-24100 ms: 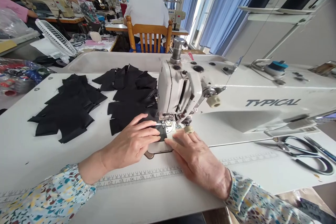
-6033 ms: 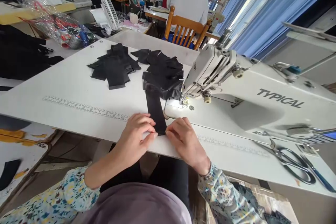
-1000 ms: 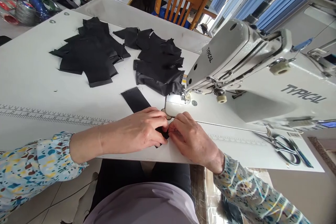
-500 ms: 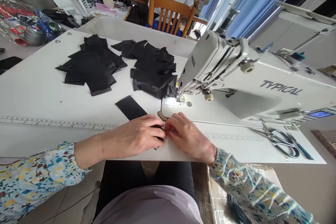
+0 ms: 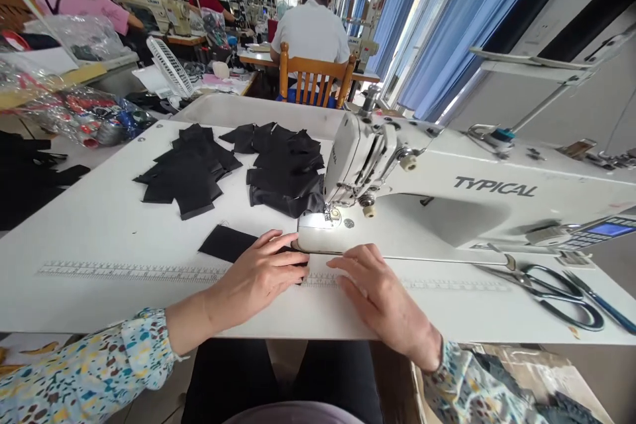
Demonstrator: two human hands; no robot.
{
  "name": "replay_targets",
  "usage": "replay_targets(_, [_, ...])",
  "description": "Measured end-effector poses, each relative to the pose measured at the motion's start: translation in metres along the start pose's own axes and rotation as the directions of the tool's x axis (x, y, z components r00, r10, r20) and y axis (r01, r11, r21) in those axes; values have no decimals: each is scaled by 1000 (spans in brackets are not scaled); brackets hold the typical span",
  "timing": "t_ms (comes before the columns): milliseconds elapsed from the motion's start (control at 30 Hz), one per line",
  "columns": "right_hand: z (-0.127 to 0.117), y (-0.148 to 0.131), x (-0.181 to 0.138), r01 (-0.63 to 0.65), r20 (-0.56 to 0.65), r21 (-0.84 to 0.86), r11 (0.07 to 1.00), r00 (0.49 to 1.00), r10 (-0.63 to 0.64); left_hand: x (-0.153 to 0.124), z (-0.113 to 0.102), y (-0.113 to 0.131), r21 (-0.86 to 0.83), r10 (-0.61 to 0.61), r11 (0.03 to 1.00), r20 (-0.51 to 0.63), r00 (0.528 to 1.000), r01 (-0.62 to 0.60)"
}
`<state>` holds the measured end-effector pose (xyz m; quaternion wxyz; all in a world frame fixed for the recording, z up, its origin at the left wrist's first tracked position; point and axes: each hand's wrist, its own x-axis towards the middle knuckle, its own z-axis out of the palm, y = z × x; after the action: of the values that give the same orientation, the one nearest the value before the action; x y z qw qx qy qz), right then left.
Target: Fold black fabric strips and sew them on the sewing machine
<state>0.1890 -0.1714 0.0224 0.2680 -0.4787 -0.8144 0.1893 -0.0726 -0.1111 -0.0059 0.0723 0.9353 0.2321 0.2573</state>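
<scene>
Looking down at the white table [image 5: 89, 225], we find the black strip [image 5: 223, 243] lying flat on it, just left of the bed of the sewing machine [image 5: 462, 195]; its long axis runs mostly left to right, the left end a little farther from us and the right end nearer; the left hand [image 5: 258, 278] lies palm down on that right end, fingers extended and slightly fanned, pressing the cloth to the table, so only the left part of the strip shows beyond the knuckles; the right hand [image 5: 382, 298] rests open and flat on bare table just to the right, its fingers aimed at the left hand's fingertips, near them but apart, and we cannot see that it touches the cloth at all; of the two, the left is on the strip and the right only beside it; the presser foot [image 5: 330, 214] stands far and right of the covered end, brightly lit, with the near edge of the machine bed between it and both sets of fingertips, so we judge that the strip's axis passes it on the near side; the printed ruler [image 5: 124, 271] runs under both hands, almost parallel to the strip; the left pile [image 5: 189, 169] and the right pile [image 5: 285, 165] of black pieces lie farther off, and the scissors [image 5: 561, 288] lie well apart on the right.
</scene>
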Motion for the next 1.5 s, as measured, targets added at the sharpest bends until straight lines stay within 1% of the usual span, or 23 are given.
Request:
replay_targets(100, [0, 7, 7, 46, 15, -69, 997, 999, -45, 23, 9, -10, 51, 9, 999, -28, 1000, -7])
replay_targets(233, [-5, 21, 26, 44, 19, -140, 989, 999, -42, 51, 20, -20, 55, -16, 998, -37, 999, 18])
replay_targets(367, [-10, 33, 39, 44, 8, -174, 984, 999, -43, 65, 26, -22, 33, -41, 999, -44, 998, 42])
replay_targets(467, [-10, 37, 44, 50, 44, -185, 982, 998, -42, 69, 25, -21, 8, -46, 999, -43, 998, 46])
replay_targets(667, [-8, 39, 45, 12, 85, -193, 981, 996, 5, 68, 19, -24, -73, -90, 993, -15, 996, 89])
replay_targets(800, [-9, 40, 45, 24, 111, -232, 972, 994, 2, 68, 16, -28, -123, -98, 988, -70, 993, 89])
replay_targets(900, [-9, 42, 44, 47, 111, -271, 961, 994, -17, 70, 15, -30, -147, -80, 987, -76, 994, 68])
replay_targets(1000, [-8, 46, 43, 86, 96, -324, 942, 994, -57, 72, 14, -31, -128, -68, 990, -60, 996, 60])
replay_targets(1133, [-8, 49, 41, 131, 66, -371, 919, 991, -115, 74, 13, -31, -101, -84, 992, -33, 996, 80])
replay_targets(1333, [-9, 49, 42, 150, 52, -372, 916, 989, -141, 75, 14, -30, -46, -73, 996, 5, 997, 73])
replay_targets(1500, [-10, 44, 40, 147, 40, -333, 931, 989, -141, 76, 14, -30, -32, -63, 997, 47, 997, 65])
